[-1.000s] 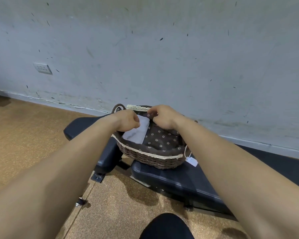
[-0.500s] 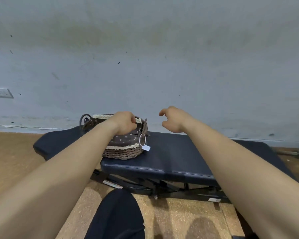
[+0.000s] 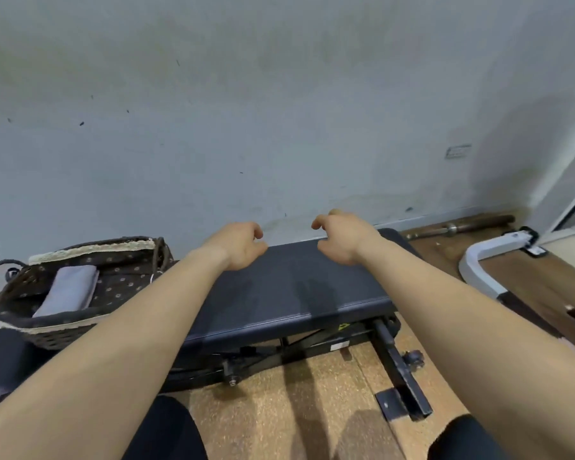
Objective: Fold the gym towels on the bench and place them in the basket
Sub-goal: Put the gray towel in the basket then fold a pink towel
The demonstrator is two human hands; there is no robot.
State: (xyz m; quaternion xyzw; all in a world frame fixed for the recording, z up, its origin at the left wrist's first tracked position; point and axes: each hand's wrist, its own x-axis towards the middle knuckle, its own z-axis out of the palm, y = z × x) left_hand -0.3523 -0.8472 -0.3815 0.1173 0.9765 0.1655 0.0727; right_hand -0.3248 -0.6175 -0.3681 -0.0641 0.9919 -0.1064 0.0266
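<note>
The folded gray towel [image 3: 68, 290] lies inside the wicker basket [image 3: 57, 336]. It is well off to the left of our left grip [image 3: 243, 247] and a bit nearer to us. The basket has a brown dotted lining and sits on the bench [image 3: 296, 293], also to the left of that grip.

Our left grip holds nothing, and its fingers are loosely curled. Our right grip [image 3: 342, 240] is near it on the right and is loose and holding nothing too. Both hang over the far edge of the dark bench pad. We cannot tell if they touch it.

We think this towel's step is done, since it is folded and in the basket. We see no other towel near either grip. So the next move is to look for one, lay it flat on the pad under our grips, and pinch two corners to fold it.

Far to the right of our right grip, a barbell [image 3: 462, 227] lies on the floor by the wall.
</note>
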